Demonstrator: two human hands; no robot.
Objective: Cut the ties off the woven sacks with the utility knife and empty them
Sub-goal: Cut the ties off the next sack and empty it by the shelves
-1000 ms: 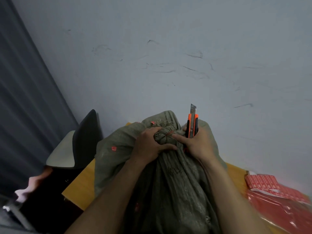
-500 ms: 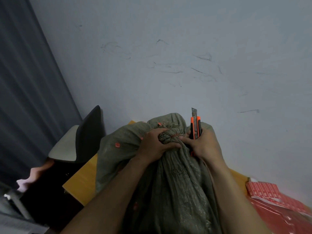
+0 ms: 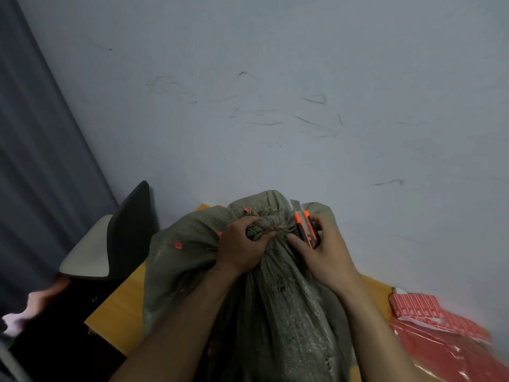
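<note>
Wall (image 3: 275, 92) close behind sack (image 3: 289, 312); chair (image 3: 129, 230) left, red packets (image 3: 429, 312) right

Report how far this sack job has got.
Done: the utility knife sits in the right hand, blade extended. In hand: the left hand grips the bunched neck of the woven sack, where the red tie is wound, uncut; the blade points up beside it, not on it. Left: cut the tie, open the sack, empty it.
</note>
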